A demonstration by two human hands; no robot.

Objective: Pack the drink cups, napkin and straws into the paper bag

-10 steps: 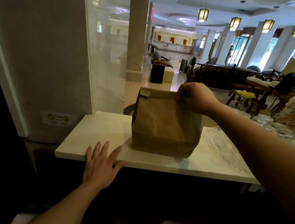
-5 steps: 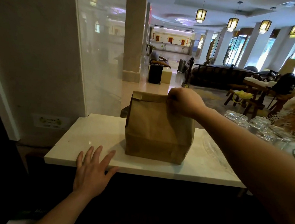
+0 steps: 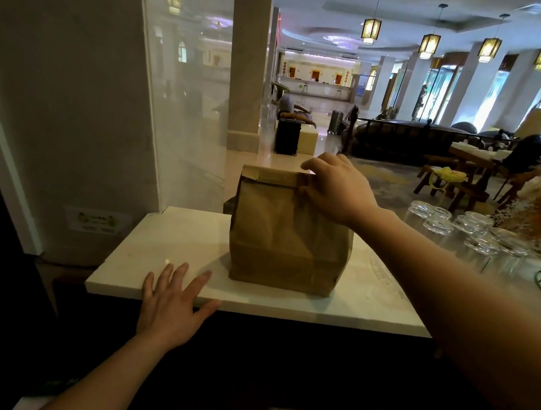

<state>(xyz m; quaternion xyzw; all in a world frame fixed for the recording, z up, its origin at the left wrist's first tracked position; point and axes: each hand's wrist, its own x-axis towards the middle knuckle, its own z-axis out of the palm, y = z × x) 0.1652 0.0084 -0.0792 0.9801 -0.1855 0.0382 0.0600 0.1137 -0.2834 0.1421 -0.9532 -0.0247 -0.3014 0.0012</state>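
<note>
Your right hand (image 3: 335, 187), a moment ago fisted on the paper bag's (image 3: 287, 237) folded top, now loosens; packing looks finished.

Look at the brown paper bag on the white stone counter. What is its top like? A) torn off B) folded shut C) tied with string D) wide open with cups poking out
B: the brown paper bag stands upright on the white stone counter with its top edge folded over, and the right hand rests on that fold, while the left hand lies flat at the counter's near edge.
</note>
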